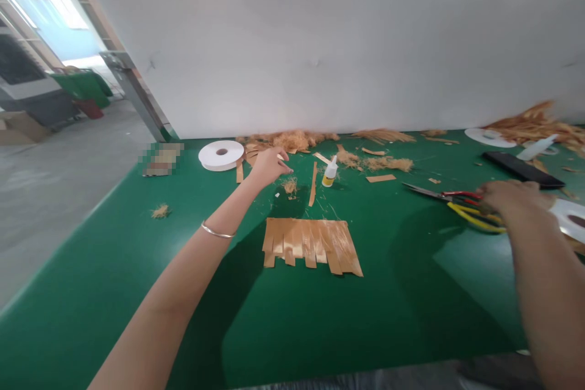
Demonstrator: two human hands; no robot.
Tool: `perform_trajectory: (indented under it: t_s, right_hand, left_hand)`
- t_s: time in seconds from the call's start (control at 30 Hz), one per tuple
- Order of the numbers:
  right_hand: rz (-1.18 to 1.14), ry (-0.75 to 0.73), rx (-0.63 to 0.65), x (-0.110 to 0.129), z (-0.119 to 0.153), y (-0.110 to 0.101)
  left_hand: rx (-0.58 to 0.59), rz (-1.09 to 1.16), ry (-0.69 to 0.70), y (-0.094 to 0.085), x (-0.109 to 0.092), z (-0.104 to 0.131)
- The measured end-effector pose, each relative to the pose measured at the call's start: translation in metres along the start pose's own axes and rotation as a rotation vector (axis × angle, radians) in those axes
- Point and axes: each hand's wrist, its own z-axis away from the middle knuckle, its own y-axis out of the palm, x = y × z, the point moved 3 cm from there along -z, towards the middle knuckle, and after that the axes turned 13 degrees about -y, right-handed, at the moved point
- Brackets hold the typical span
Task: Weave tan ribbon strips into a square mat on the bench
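Note:
My right hand (514, 198) is closed on the scissors (470, 207), which have one red and one yellow handle; the blades point left over the table. My left hand (270, 166) hovers near the back middle of the table. Its thumb and forefinger are a little apart, with nothing visible between them. Just below lies a small tuft of fibres (289, 186). A panel of overlapping tan strips (311, 244) lies flat in front. Between the hands stand a small white glue bottle (329, 173) with a yellow label and a narrow tan strip (313, 184).
A white tape roll (222, 156) lies back left, near a blurred-out item (163, 159). Loose fibre piles (292, 140) line the white partition (315, 61). On the right are a black phone-like slab (523, 169), another roll (571, 219) and a fibre bundle (539, 124).

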Motion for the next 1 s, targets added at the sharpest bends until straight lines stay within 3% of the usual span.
perform_trajectory:
  t_s: [0.07,0.17,0.27,0.43,0.5,0.6,0.8,1.0]
  right_hand:
    - [0.05,0.125,0.03,0.006,0.009,-0.011]
    - [0.022,-0.018,-0.055,0.041,0.025,-0.036]
    - [-0.085,-0.289,-0.237,0.093,0.042,-0.061]
    - [-0.402,-0.858,-0.64,0.179,0.081,-0.095]
    - [-0.523,-1.072,-0.684,0.209,0.102,-0.107]
    - [-0.669,-1.269,-0.694,0.244,0.131,-0.124]
    - [-0.798,-1.474,-0.725,0.283,0.159,-0.134]
    - [-0.812,-1.557,-0.708,0.291,0.16,-0.126]
  left_hand:
    - [-0.017,0.127,-0.067,-0.005,0.004,0.009]
    - [0.066,0.433,-0.158,-0.011,0.009,0.027]
    - [0.18,0.651,-0.176,-0.016,0.009,0.049]
    - [0.284,0.775,-0.168,-0.023,0.007,0.081]
    - [0.305,0.796,-0.154,-0.025,0.005,0.09]
    - [0.328,0.788,-0.145,-0.025,0.002,0.099]
    - [0.369,0.81,-0.22,-0.019,-0.002,0.109]
    - [0.372,0.817,-0.297,-0.013,-0.003,0.111]
